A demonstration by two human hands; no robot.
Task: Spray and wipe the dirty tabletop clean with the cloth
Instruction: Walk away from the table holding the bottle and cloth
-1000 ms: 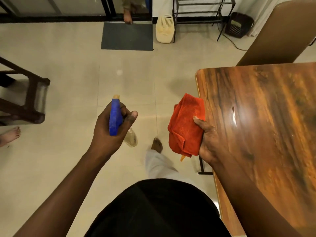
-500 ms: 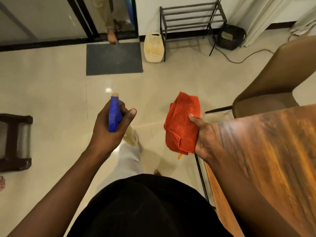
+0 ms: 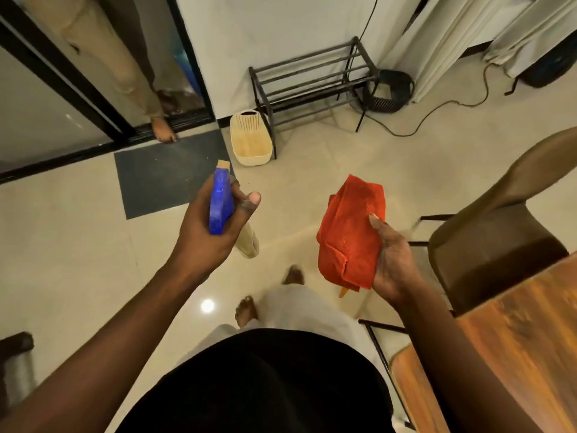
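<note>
In the head view, the wooden tabletop (image 3: 515, 354) fills the lower right corner. It is glossy and orange-brown with streaky grain, and it is too blurred to tell whether there is dirt on it. Just left of the tabletop, off it and over the floor, the right hand (image 3: 395, 264) grips a folded cloth (image 3: 349, 232) with the thumb laid across it. The cloth is bright orange-red with a nubbly weave, bunched into a soft oblong, and its layered edges hang at the lower end. Farther left of the tabletop, well apart from the cloth, the left hand (image 3: 206, 232) is wrapped round a spray bottle (image 3: 221, 204) with the thumb sticking out. The bottle's head is hard, shiny blue plastic with a pale nozzle tip, and the body below the hand looks pale and translucent. Beyond the tabletop's far edge stands a chair (image 3: 493, 245) with a smooth brown padded seat and thin dark legs. Farther beyond the tabletop, near the wall, are a dark metal-bar rack (image 3: 312, 85), a cream slotted basket (image 3: 249, 139) and a flat grey mat (image 3: 168, 173) on glossy pale tiles.
</note>
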